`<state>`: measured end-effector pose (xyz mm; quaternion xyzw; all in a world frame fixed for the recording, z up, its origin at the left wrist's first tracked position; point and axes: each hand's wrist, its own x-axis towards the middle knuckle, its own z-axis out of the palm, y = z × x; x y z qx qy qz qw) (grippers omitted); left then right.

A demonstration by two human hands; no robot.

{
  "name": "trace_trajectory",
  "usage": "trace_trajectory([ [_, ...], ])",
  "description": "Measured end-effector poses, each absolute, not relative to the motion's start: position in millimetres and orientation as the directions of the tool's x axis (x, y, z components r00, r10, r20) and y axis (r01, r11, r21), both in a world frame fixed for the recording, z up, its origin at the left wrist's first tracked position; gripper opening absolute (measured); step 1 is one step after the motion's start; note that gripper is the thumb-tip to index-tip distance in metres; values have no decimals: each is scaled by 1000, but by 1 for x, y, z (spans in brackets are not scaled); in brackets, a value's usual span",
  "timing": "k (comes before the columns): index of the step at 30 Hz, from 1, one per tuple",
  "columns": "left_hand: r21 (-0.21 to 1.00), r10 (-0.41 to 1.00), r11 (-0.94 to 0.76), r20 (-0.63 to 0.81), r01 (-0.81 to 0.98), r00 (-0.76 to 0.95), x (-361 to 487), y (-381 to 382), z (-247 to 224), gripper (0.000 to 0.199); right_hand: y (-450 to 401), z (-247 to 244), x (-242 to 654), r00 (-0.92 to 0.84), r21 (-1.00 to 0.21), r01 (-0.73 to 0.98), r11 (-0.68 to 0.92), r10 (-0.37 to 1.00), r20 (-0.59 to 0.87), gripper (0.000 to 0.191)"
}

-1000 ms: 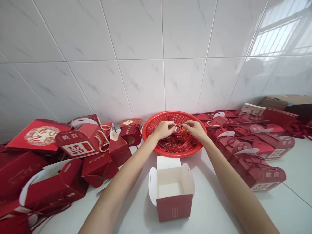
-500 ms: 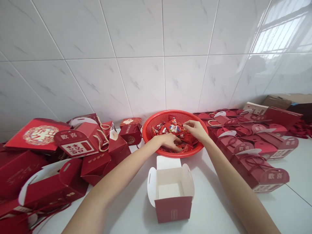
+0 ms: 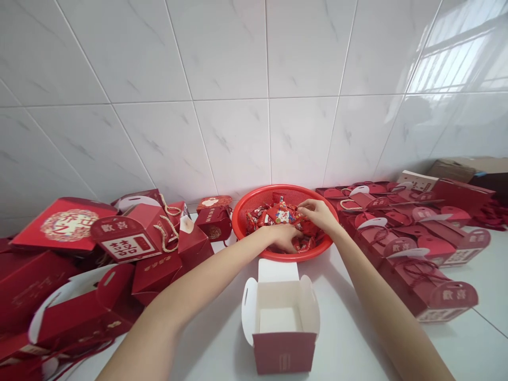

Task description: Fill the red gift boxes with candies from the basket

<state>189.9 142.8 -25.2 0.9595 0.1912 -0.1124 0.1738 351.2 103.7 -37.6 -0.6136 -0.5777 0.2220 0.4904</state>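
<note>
A red plastic basket (image 3: 248, 203) with perforated sides holds a heap of red-wrapped candies (image 3: 284, 214), some with colourful print. My left hand (image 3: 283, 236) reaches into its front part, fingers bent down among the candies and their tips hidden. At the basket's right side is my right hand (image 3: 317, 213), its fingers slightly bent and apart, touching the wrappers and lifting nothing that I can see. In front of the basket stands an open gift box (image 3: 283, 352), dark red outside and white inside, its flaps spread; no contents show inside.
Red gift boxes (image 3: 137, 233) are piled at the left, some with rope handles. More closed gift boxes (image 3: 428, 288) stand in rows at the right. A brown cardboard box (image 3: 452, 169) sits at the far right, against the tiled wall (image 3: 230, 137).
My left hand has pushed a little deeper and to the right among the candies. My right hand has stayed nearly in place. The whole view has shifted slightly downward.
</note>
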Motion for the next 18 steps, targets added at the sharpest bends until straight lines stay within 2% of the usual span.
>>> trace_trajectory([
  [4, 189, 380, -876, -297, 444, 876, 197, 141, -25, 18, 110, -39, 353, 242, -856, 494, 152, 922, 303, 12],
  [7, 198, 416, -865, -231, 462, 879, 197, 146, -25, 9, 112, -40, 354, 236, -859, 481, 172, 919, 317, 13],
  [9, 271, 450, -838, -152, 475, 880, 192, 153, -22, 16, 111, -39, 354, 245, -871, 457, 180, 916, 317, 14],
  [11, 414, 510, -773, -46, 481, 859, 184, 162, -18, 19, 110, -38, 354, 244, -889, 420, 181, 921, 303, 15],
  [15, 646, 666, -634, 177, 426, 724, 167, 179, -11, 2, 108, -34, 354, 199, -898, 395, 195, 936, 291, 16],
  [18, 734, 680, -605, 276, 307, 680, 162, 184, -11, 15, 105, -32, 352, 149, -877, 427, 219, 940, 307, 16],
])
